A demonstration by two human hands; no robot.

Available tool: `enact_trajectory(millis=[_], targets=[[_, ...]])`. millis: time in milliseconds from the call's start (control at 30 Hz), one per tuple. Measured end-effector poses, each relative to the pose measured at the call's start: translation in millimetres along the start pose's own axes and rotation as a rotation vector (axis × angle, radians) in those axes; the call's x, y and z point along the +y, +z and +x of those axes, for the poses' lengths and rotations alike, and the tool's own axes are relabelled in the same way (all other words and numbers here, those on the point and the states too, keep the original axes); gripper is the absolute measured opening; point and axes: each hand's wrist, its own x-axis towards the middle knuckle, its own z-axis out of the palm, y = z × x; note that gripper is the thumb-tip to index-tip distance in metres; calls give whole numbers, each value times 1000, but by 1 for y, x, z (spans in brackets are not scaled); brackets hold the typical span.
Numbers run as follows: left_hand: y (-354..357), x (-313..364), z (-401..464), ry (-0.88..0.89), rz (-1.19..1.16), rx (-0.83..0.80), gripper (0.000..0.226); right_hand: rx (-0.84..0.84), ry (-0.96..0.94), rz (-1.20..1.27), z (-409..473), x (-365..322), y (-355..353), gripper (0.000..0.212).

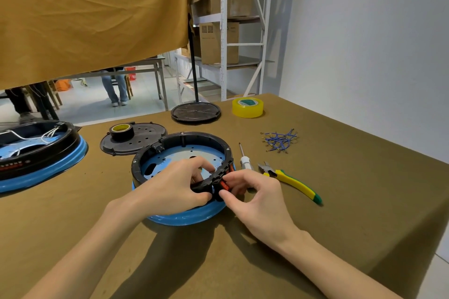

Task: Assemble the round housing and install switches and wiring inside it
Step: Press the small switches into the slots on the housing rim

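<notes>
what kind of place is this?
Probably a small assembly workshop: white metal shelving holding cardboard boxes, a brown-covered workbench with yellow-handled pliers, and a bundle of short blue wires.

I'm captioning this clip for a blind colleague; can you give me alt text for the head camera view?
Two bare hands work at the near rim of a round black-and-blue housing: the left hand grips the rim, the right hand pinches a red switch there. To the right lie a screwdriver, pliers and blue wires.
</notes>
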Motion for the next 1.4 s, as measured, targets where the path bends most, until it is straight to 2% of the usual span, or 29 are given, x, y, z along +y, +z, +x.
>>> enact_trajectory(millis=[400, 600, 867, 1033, 1133, 1300, 1400], targets=[[3, 1, 1, -29, -63, 84, 43, 36, -54, -47, 0, -2, 10, 19], [5, 1, -1, -12, -61, 107, 39, -18, -45, -7, -3, 2, 3, 30], [1, -3, -2, 0, -134, 93, 47, -15, -13, 73, -2, 3, 3, 24], [-1, -3, -4, -5, -135, 77, 61, -50, 70, 126, -2, 5, 7, 31], [-2, -2, -5, -26, -134, 65, 70, -67, 66, 123, -1, 7, 7, 30], [-11, -10, -8, -75, -178, -27, 72, -101, 48, 116, -2, 4, 7, 28], [-11, -10, -9, -82, -150, -18, 73, -111, 36, 92, -2, 3, 8, 27]])
